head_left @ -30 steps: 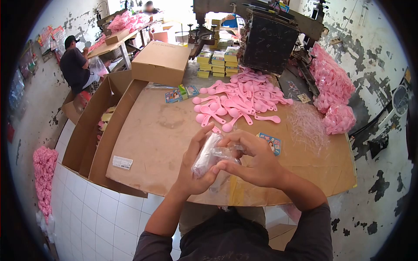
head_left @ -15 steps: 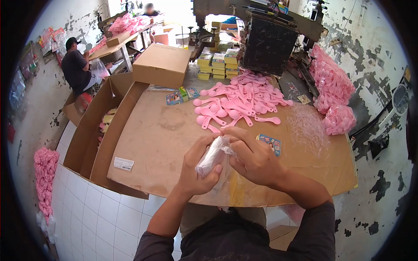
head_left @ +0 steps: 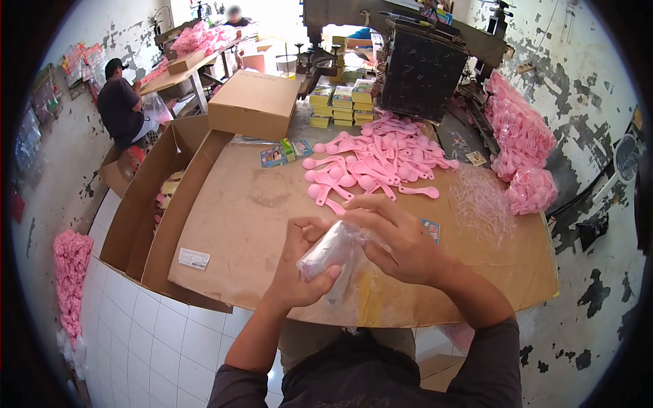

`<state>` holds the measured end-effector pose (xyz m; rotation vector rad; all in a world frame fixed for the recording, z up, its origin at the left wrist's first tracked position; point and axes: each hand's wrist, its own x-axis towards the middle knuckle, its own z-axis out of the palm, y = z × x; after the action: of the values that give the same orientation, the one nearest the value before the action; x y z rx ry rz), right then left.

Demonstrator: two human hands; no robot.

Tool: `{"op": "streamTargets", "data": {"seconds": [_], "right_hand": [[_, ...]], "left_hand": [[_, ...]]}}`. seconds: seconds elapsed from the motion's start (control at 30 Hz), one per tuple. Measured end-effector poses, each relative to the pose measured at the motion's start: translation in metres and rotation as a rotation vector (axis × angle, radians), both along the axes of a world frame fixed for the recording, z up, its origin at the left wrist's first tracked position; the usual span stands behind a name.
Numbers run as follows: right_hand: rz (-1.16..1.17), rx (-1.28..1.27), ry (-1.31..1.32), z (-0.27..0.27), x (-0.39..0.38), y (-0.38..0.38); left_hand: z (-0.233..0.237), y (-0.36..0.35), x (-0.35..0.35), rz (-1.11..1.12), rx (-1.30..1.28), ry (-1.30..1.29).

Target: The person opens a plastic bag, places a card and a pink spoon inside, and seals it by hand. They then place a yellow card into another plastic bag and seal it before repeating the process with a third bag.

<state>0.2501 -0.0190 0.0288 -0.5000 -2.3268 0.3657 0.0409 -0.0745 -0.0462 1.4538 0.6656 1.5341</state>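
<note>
My left hand (head_left: 299, 268) is wrapped around a shiny clear plastic bundle (head_left: 323, 253), with the thumb along its near side. At the bundle's right end, my right hand (head_left: 407, 241) has its fingers curled on the loose film. What lies inside the plastic, if anything, I cannot make out. Just beyond my hands spreads a heap of pink plastic measuring spoons (head_left: 381, 160). A small printed card (head_left: 430, 230) shows partly from behind my right hand.
A closed cardboard box (head_left: 253, 102) and yellow-edged card stacks (head_left: 342, 102) stand at the back. Clear plastic strands (head_left: 479, 204) and bagged pink spoons (head_left: 520, 129) lie right. An open carton (head_left: 183, 197) borders the table's left. Another person (head_left: 121, 105) sits beyond it.
The bundle has tilted further over and shows more of its shiny face. My right hand has shifted slightly right and down, its fingers flatter over the bundle's end, covering more of the card.
</note>
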Motion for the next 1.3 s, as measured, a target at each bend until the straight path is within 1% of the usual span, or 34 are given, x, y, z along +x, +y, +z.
{"op": "streamTargets", "data": {"seconds": [0.03,0.13,0.23,0.33,0.43,0.53,0.63,0.73,0.83,0.93,1.03,1.13,1.23,1.3], "right_hand": [[-0.014,0.142,-0.076,0.005,0.001,-0.001],[-0.009,0.140,-0.045,0.018,0.001,-0.007],[0.031,0.063,-0.070,0.022,0.009,-0.005],[0.036,0.002,-0.099,0.027,0.008,-0.013],[0.039,-0.055,-0.046,0.025,0.008,-0.014],[-0.011,0.040,-0.083,0.019,0.009,-0.013],[0.117,0.110,-0.011,0.027,0.003,-0.013],[0.177,-0.277,-0.035,0.030,0.009,-0.008],[0.158,-0.565,-0.090,0.032,0.010,-0.001],[0.186,-0.914,0.042,0.021,0.008,0.001],[0.213,-1.126,0.191,0.015,0.005,-0.003],[0.150,-1.107,0.240,0.013,0.003,-0.008],[0.114,-1.019,0.258,0.008,0.003,-0.011],[0.044,-1.026,0.323,0.000,0.003,-0.006]], "left_hand": [[-0.002,-0.003,-0.002,-0.020,-0.043,0.020],[0.009,0.003,-0.001,0.081,0.201,0.173],[0.023,-0.009,-0.010,0.327,0.364,0.561],[0.019,-0.022,0.002,0.345,0.257,0.495],[0.002,-0.034,0.029,0.498,0.192,0.180],[-0.002,-0.037,0.037,0.561,0.287,0.308],[-0.016,-0.034,0.030,0.523,0.281,0.327],[-0.012,-0.033,0.023,0.443,0.279,0.370],[-0.012,-0.033,0.029,0.393,0.262,0.263],[-0.021,-0.028,0.031,0.404,0.310,0.219],[-0.028,-0.022,0.027,0.357,0.358,0.223],[-0.021,-0.017,0.031,0.380,0.419,0.155],[-0.023,-0.016,0.032,0.440,0.401,0.240],[-0.026,-0.017,0.032,0.432,0.468,0.242]]}}
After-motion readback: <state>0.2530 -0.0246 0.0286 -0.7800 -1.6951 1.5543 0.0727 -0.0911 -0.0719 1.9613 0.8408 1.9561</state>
